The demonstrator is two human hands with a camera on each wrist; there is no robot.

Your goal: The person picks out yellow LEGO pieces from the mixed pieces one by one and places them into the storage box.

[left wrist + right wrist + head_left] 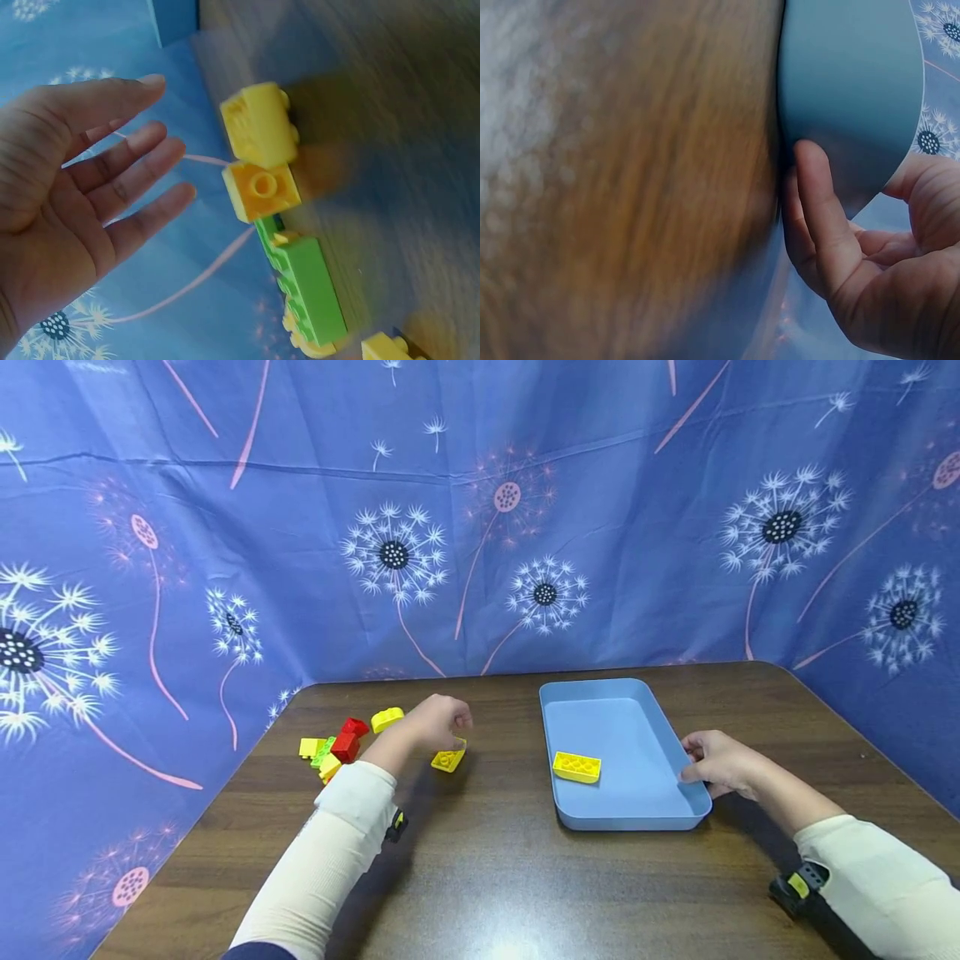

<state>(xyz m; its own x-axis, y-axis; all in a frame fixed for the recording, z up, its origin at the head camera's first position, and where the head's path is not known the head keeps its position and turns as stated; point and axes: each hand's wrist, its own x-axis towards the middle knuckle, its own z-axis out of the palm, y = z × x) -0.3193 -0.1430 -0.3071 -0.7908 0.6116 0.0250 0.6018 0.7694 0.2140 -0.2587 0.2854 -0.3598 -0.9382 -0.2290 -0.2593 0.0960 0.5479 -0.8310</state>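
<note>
My left hand point(437, 723) hovers over the left part of the table, just above a yellow toy brick point(447, 761) that lies with its hollow underside up. In the left wrist view the fingers point(139, 161) are spread and loosely bent, with nothing between them. On the right, my right hand point(723, 763) grips the side wall of a shallow blue tray point(558, 821), thumb over the rim and fingers along the outside. Another yellow brick point(577, 767) lies inside the tray against its left wall, hollow side up.
Left of my left hand sits a loose group of bricks: red ones point(346, 747), a green one point(323, 752) and several yellow ones, among them a rounded yellow brick point(387, 719). A blue dandelion-print cloth point(465, 593) hangs behind the brown wooden table point(480, 860).
</note>
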